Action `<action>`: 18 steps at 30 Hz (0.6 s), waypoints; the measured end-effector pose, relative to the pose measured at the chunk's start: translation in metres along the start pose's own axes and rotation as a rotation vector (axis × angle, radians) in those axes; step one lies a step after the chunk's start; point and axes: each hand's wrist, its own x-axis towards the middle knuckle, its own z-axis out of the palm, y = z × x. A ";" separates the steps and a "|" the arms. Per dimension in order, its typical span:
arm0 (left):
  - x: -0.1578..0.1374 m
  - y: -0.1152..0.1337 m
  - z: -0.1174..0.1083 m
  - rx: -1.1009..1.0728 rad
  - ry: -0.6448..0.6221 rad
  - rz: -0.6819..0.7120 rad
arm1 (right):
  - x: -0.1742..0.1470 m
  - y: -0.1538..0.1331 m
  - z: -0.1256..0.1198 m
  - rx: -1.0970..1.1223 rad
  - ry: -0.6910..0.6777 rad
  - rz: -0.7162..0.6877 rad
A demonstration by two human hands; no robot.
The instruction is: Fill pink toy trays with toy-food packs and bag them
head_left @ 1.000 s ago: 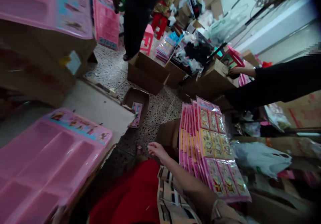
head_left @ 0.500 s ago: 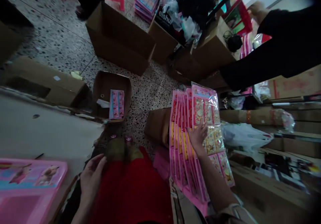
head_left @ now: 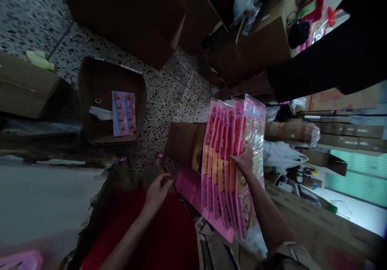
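Low at far left, worktop: a pale, ragged-edged board (head_left: pixel 51 197), with the corner of a glossy pink plastic tray (head_left: pixel 22 258) at the bottom of the view.
Floor box: a shallow brown cardboard box with rounded corners (head_left: pixel 140 100), holding pink-and-blue printed cards (head_left: pixel 123 114).
Left hand: over the red cloth (head_left: pixel 169 225) on the lap, the left hand (head_left: pixel 157 191) has loosely curled fingers, the thumb near the forefinger, with nothing seen in it; best brought across to support a pack's lower edge.
Carton: a plain brown cardboard carton (head_left: pixel 183 141), just left of the packs.
Pack row: flat pink packs in clear film with red and yellow panels (head_left: pixel 222 169), leaning like files above a pink sheet-like piece (head_left: pixel 190 189); slick film probably slides, so part one from its neighbour before pulling.
Right hand: the right hand (head_left: pixel 244 161) lies against the outermost pack, thumb spread from the fingers across its edge; cannot tell whether they pinch. A thumb behind one pack only should hold better.
Bag: a white plastic bag (head_left: pixel 281 155), near the row; keep corners off its handles.
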 end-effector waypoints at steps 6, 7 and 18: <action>0.065 0.036 0.143 -0.043 -0.333 0.120 | -0.002 0.000 0.004 -0.046 -0.020 0.040; 0.075 0.043 0.164 -0.067 -0.358 0.123 | -0.002 0.000 0.005 -0.051 -0.016 0.035; 0.132 0.081 0.291 -0.094 -0.382 0.101 | -0.002 0.010 0.012 -0.105 0.048 -0.096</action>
